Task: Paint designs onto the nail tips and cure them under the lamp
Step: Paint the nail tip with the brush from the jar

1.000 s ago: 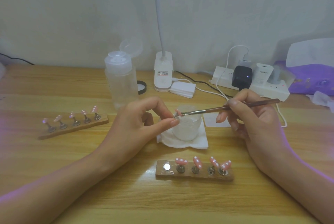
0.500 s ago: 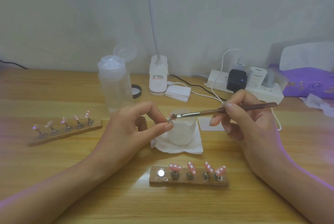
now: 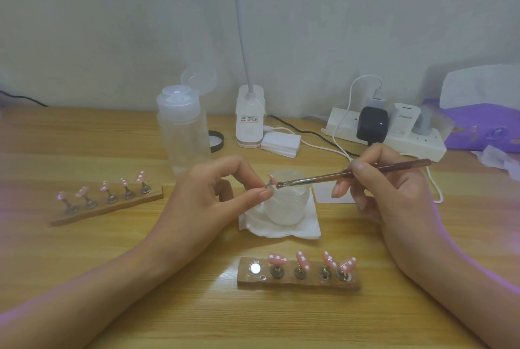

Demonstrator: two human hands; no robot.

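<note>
Not much changes over the last second: the left hand [image 3: 213, 196] still pinches the pink tip [image 3: 271, 179] by its post, up over the jar [image 3: 287, 205], and the right hand [image 3: 394, 193] still grips the brush [image 3: 365, 172]. The bristles look to be touching the tip's base, though it's too small to be sure. So painting's still on, and the near stand [image 3: 356, 284] has one bare slot waiting.

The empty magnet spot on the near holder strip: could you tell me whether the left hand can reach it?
Probably yes. The left hand pinches a nail tip behind the spot, only bare table lies between, and the right hand with the brush is off to the side.
</note>
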